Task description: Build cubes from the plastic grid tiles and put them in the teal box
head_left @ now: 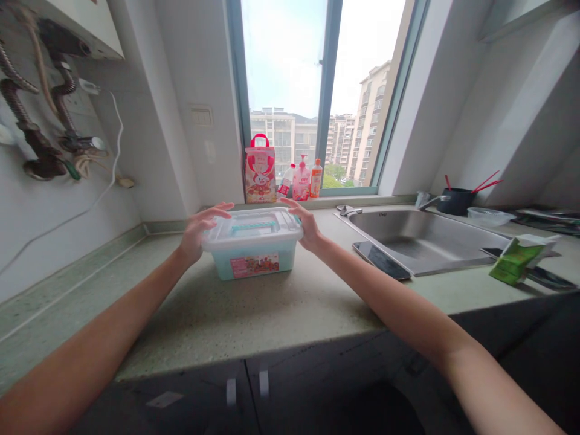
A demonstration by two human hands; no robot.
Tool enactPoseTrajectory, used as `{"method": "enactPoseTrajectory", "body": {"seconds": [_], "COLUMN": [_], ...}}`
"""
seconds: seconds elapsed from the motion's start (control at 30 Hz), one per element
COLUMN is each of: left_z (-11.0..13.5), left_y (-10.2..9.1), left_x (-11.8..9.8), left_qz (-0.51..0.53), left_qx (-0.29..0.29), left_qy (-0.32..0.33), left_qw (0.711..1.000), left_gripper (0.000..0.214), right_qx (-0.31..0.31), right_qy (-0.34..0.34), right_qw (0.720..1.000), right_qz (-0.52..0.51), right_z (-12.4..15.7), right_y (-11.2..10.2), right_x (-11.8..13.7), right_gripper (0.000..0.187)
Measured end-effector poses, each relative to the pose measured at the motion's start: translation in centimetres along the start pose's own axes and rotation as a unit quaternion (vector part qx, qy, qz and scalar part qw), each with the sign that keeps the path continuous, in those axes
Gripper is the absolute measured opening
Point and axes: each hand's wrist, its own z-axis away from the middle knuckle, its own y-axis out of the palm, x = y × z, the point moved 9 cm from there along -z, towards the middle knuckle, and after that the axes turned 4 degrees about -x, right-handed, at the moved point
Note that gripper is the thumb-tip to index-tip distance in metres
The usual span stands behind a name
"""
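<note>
Head: left hand (pixel 198 232), box (pixel 254 249), right hand (pixel 308 228)

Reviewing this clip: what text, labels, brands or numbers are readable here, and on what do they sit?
Nothing reads clearly.
Sticker on the storage box: colourful print, too blurred.
Pink bag on the sill: cartoon and print, too small.
Three bottles beside it: labels too small.
Green carton by the sink: print blurred.
Stamp on the sink's rim: too small.

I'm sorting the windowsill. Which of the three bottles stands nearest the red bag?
The small whitish bottle, leftmost, right beside the bag. The pink bottle and the orange bottle stand farther right.
</note>
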Motion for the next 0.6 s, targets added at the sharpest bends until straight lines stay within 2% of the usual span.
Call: {"method": "enactPoseTrajectory", "body": {"seconds": [0.2,0.6], "left_z": [0.0,0.1], "left_y": [0.5,0.7], "left_x": [-0.3,-0.5], "left_qz": [-0.007,-0.020], "left_qx": [0.056,0.064], "left_qy": [-0.010,-0.010], "left_qw": [0.998,0.998], "left_gripper": [0.041,0.042], "right_qx": [0.028,0.056], "right_qy": [0.019,0.034], "right_qw": [0.999,0.997], "right_qz": [0.008,0.034], "right_z": [0.3,1.0], "right_y": [0.6,1.3], "right_x": [1.1,1.8], "right_gripper": [0.045,0.040]}}
